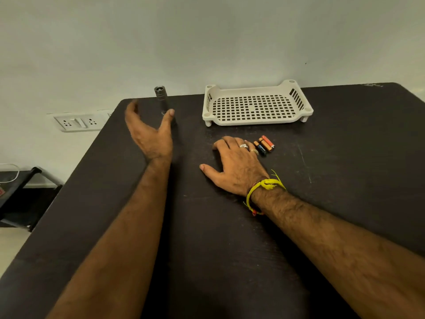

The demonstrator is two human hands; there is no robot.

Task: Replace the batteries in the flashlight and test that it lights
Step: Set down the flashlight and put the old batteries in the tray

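So the flashlight [161,97] is standing upright near the far edge of the dark table [230,249], a bit left of center in the upper part of the frame, lens end pointing up. The left hand [149,132] is reaching up toward it with the fingers spread wide open and the thumb tip sitting right in front of the barrel; can't tell if it's actually touching, but it isn't gripping anything. The right hand [234,164] is lying flat on the table, palm down, fingers loosely spread, holding nothing, with a couple of rings on and a yellow thread [264,187] tied round the wrist. Just beside its fingertips, three batteries [264,146] are lying side by side in the middle of the frame. Behind them, a white perforated tray [255,104] is sitting against the wall, upper center-right.
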